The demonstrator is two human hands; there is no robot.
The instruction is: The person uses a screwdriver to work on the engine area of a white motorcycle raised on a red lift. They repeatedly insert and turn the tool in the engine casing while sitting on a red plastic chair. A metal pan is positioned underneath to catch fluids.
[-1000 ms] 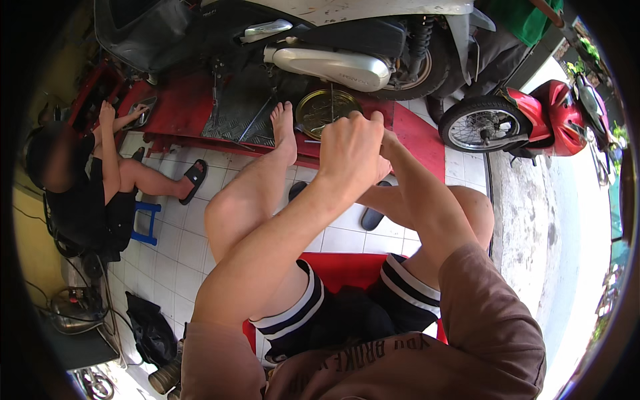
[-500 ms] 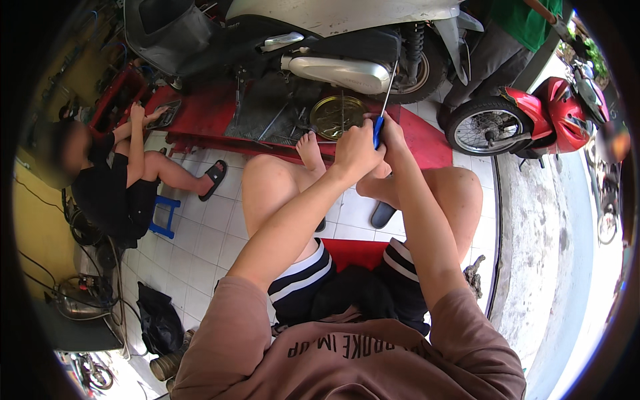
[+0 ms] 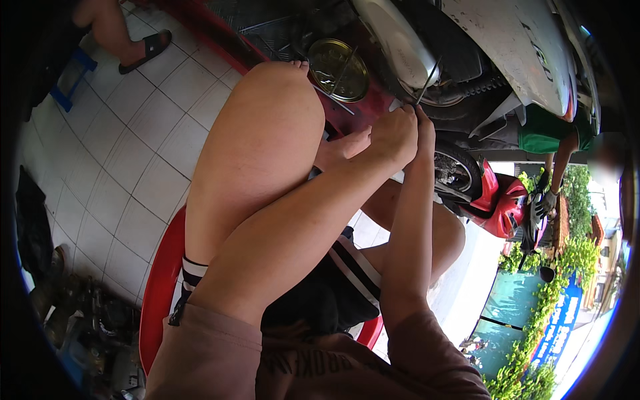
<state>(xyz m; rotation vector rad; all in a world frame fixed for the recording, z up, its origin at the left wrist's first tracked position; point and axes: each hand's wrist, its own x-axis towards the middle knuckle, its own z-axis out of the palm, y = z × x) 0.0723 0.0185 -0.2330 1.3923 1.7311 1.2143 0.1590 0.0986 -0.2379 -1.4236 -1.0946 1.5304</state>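
Note:
My left hand (image 3: 395,137) and my right hand (image 3: 425,137) are closed together around a screwdriver. Its thin metal shaft (image 3: 428,81) points up toward the scooter, while the handle is hidden in my fingers. Just beyond the hands is the scooter's silver engine-side cover (image 3: 400,41); the shaft passes in front of its lower end, and I cannot tell whether the tip touches anything. To the left of my hands, a round pan (image 3: 339,70) holds dark liquid, with a thin rod lying across it.
The pan rests on a red platform (image 3: 233,43). At far left are a person's sandalled foot (image 3: 145,52) and a blue stool (image 3: 73,77). A person in green (image 3: 543,130) stands behind the scooter, near a red motorcycle (image 3: 497,200). I sit on a red chair (image 3: 159,287).
The view has turned and shifted right, bringing the street into sight. Both hands still grip the screwdriver; its blue handle, visible before, is now covered.

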